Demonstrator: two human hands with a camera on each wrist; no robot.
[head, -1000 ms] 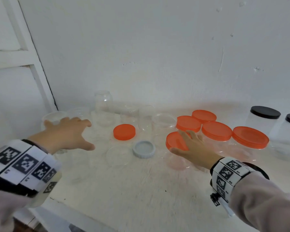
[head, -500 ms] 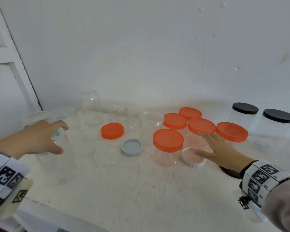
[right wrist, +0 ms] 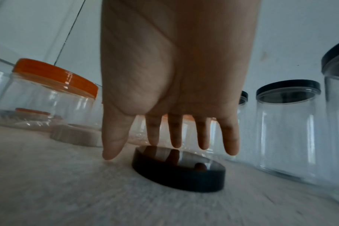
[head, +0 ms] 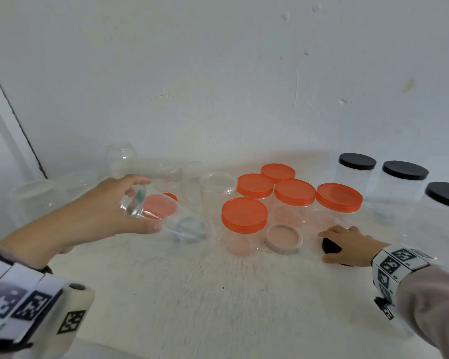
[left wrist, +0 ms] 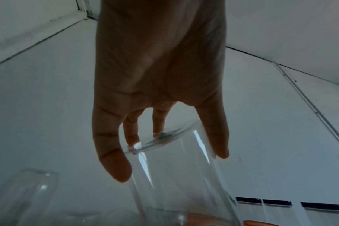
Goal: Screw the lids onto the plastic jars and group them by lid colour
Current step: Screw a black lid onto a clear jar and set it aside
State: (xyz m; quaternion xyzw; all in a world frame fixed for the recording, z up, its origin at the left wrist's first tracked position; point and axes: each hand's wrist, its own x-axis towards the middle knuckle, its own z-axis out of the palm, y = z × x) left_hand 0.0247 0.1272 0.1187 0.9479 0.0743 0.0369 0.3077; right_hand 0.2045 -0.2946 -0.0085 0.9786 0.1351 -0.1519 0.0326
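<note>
White wall behind, white bench (head: 218, 294) below. I count five orange-lid jars (head: 244, 216) together and three black-lid jars (head: 405, 172) beside them, so much is done. Open jars wait at the back. My left hand (head: 94, 211) grips a tilted clear jar (head: 166, 213) above the bench. My right hand (right wrist: 170, 91) reaches open over a black lid (right wrist: 178, 172); only the wrist view shows it whole.

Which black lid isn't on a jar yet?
The black lid lying on the table under the right hand; the other three black lids sit on jars at far right.
</note>
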